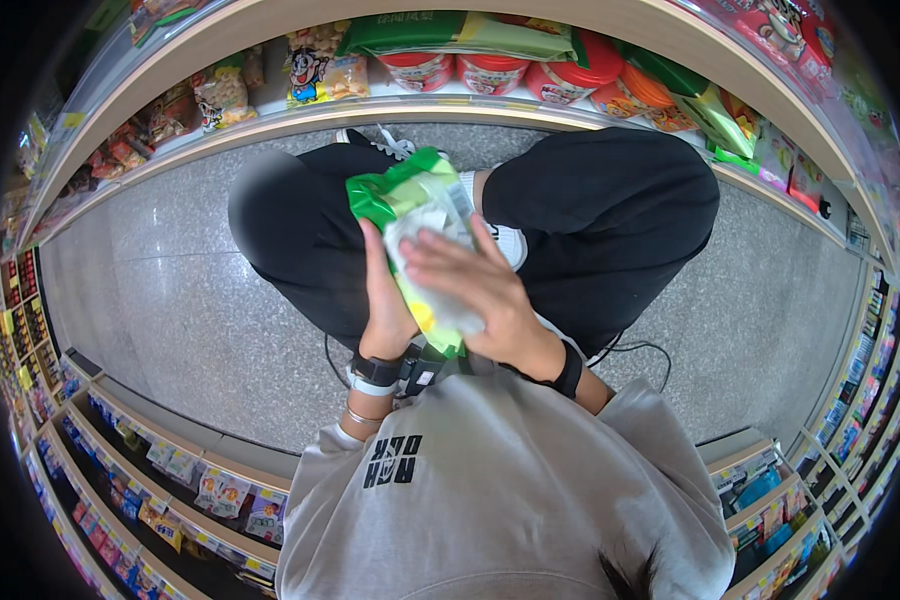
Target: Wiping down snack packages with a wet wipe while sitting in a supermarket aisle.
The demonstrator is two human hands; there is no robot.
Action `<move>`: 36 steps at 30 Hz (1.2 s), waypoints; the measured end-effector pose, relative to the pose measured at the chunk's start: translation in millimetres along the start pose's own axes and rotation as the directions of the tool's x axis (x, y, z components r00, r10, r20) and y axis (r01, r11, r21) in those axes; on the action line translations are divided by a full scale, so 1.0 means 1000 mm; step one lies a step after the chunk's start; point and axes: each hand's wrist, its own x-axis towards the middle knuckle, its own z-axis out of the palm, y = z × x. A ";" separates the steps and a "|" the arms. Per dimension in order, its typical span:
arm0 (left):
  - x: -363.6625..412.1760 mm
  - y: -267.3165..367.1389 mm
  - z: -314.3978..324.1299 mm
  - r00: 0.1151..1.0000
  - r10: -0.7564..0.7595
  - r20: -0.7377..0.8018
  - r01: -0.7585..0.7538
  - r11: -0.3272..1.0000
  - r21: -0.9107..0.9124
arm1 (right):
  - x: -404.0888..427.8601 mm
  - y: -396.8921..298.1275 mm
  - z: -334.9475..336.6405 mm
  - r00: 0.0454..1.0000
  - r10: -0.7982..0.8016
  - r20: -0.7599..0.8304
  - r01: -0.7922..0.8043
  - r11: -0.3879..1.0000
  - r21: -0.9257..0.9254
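A green and yellow snack bag (439, 330) lies tilted over the person's crossed legs, between both hands. My left hand (388, 300) supports the bag along its left edge, thumb up its side. Flat across the upper face of the bag lies my right hand (480, 289), slightly blurred, with a crumpled whitish cloth or tissue (424, 225) under its fingers. The bag's far end is bright green; part of its face is hidden by the whitish material and the fingers.
Ahead, a low shelf (420, 112) holds red-lidded tubs (491, 73), a long green bag (457, 36) and other snack bags (326, 67). Stocked shelves (172, 495) stand behind on both sides. A thin black cable (656, 349) loops on the speckled floor (157, 322) beside the right leg.
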 end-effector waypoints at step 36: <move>0.008 -0.002 0.029 0.978 0.013 0.208 0.033 0.976 -0.215 | -0.013 0.041 -0.038 0.878 0.393 -0.271 -0.019 0.597 0.802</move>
